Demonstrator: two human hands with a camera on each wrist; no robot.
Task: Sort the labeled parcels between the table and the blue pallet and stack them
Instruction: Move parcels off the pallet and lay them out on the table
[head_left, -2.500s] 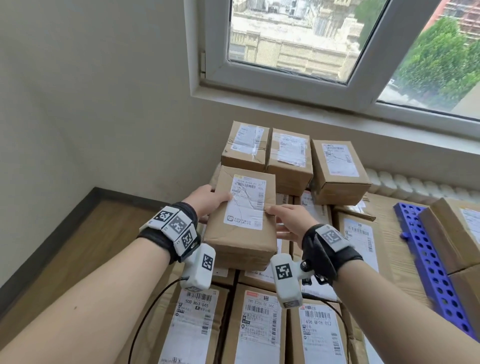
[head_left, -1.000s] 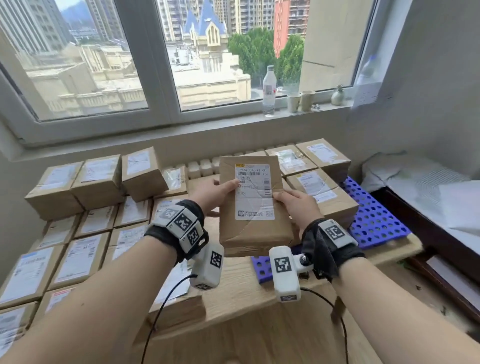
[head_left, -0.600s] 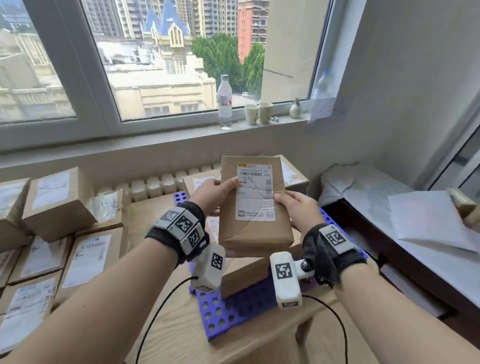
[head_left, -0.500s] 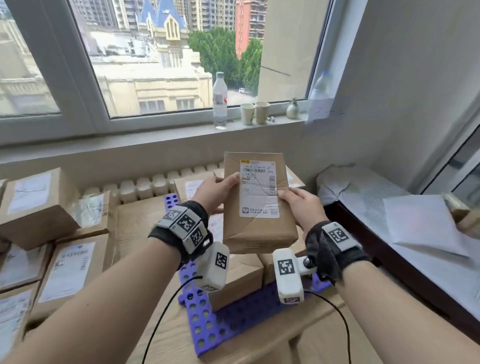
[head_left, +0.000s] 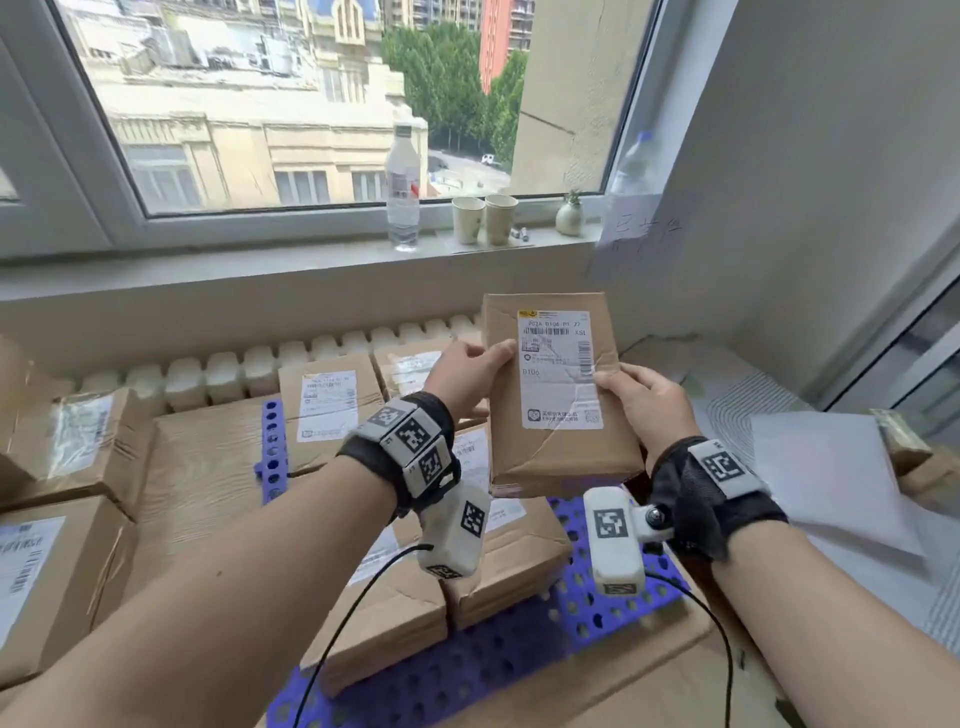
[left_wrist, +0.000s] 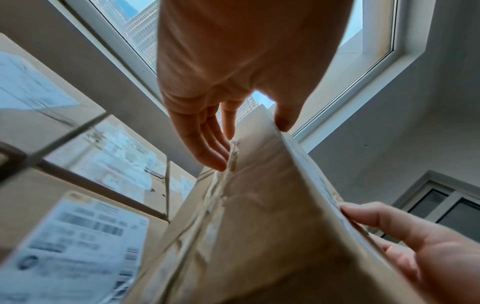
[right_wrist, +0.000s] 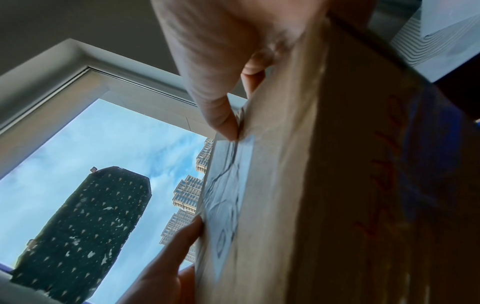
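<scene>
I hold a brown cardboard parcel (head_left: 558, 395) with a white shipping label upright in both hands, above the blue pallet (head_left: 519, 660). My left hand (head_left: 483, 364) grips its left edge, thumb on the front. My right hand (head_left: 623, 384) grips the right edge the same way. In the left wrist view, my left hand (left_wrist: 249, 142) pinches the parcel (left_wrist: 259, 226) between thumb and fingers. The right wrist view has my right hand (right_wrist: 233, 107) on the parcel (right_wrist: 337, 185), thumb on the label. Several labeled parcels (head_left: 519, 551) lie on the pallet below.
More labeled parcels (head_left: 62, 431) are stacked on the wooden table (head_left: 202, 478) at left. A water bottle (head_left: 402, 192), two paper cups (head_left: 483, 218) and a small vase (head_left: 569, 215) stand on the windowsill. White sheets (head_left: 831, 467) lie at right.
The view has swung right, from the table's parcel stacks to the blue pallet. The parcel has stayed in both hands and has come over the pallet, a little higher and farther right.
</scene>
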